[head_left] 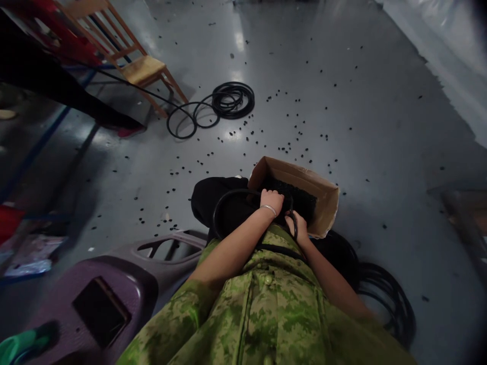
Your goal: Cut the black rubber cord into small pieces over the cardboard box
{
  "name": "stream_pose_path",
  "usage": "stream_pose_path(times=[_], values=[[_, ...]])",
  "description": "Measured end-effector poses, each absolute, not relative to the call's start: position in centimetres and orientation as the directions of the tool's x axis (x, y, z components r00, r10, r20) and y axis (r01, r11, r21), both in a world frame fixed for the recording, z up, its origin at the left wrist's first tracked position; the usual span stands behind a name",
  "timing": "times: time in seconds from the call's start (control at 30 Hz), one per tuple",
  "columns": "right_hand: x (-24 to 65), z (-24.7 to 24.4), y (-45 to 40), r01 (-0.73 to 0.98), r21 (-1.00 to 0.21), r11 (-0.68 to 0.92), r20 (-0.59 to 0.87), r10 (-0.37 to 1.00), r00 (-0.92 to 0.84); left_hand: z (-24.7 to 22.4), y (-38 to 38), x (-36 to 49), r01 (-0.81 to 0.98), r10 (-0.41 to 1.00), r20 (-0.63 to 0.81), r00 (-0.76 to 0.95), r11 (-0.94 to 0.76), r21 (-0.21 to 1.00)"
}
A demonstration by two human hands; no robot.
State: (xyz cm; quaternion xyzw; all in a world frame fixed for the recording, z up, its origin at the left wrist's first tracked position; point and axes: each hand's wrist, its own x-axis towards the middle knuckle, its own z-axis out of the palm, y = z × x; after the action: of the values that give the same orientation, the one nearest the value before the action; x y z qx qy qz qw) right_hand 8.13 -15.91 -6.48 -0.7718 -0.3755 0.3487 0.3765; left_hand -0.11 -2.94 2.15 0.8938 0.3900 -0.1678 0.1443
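A black hose [232,193] loops across my lap and up to both hands above an open cardboard box [326,208]. My left hand [272,201], with a silver bracelet at the wrist, is closed around the hose over the box's near side. Just right of it and lower, my right hand [299,226] grips another stretch of the same black hose, which curves down past the fingers. The fingertips are partly hidden. Inside the box lies a heap of small black pieces [304,199]; their exact kind is too dark to tell.
A coil of black hose [243,106] lies ahead, and another coil [395,299] sits at my right. Small black bits are scattered over the grey floor [365,152]. A wooden chair [142,69] and a person's leg [76,94] are at left. A phone [101,312] rests on a purple stool [133,284].
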Motion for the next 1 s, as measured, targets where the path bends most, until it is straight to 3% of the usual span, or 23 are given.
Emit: stream_pose_path(times=[0.2, 0.6, 0.87, 1.0], values=[[8.1, -7.3, -15.6, 0.342, -0.838, -0.425, -0.227, 0.842, 0.49, 2.3, -2.9, -0.1, 0.787, 0.677, -0.425, 0.6, -0.596, 0.162], [8.0, -8.8, -15.0, 0.349, -0.796, -0.494, -0.268, 0.806, 0.528, 2.2, -2.6, -0.3, 0.785, 0.708, -0.392, 0.588, -0.615, 0.067], [8.2, -7.7, -16.9, 0.135, -0.894, -0.428, -0.326, 0.827, 0.459, 2.4, -2.5, -0.4, 0.798, 0.721, -0.368, 0.587, -0.592, 0.112], [8.2, -7.1, -17.5, 0.151, -0.89, -0.43, -0.327, 0.832, 0.448, 2.3, -2.6, -0.3, 0.808, 0.726, -0.374, 0.577, -0.573, 0.135]])
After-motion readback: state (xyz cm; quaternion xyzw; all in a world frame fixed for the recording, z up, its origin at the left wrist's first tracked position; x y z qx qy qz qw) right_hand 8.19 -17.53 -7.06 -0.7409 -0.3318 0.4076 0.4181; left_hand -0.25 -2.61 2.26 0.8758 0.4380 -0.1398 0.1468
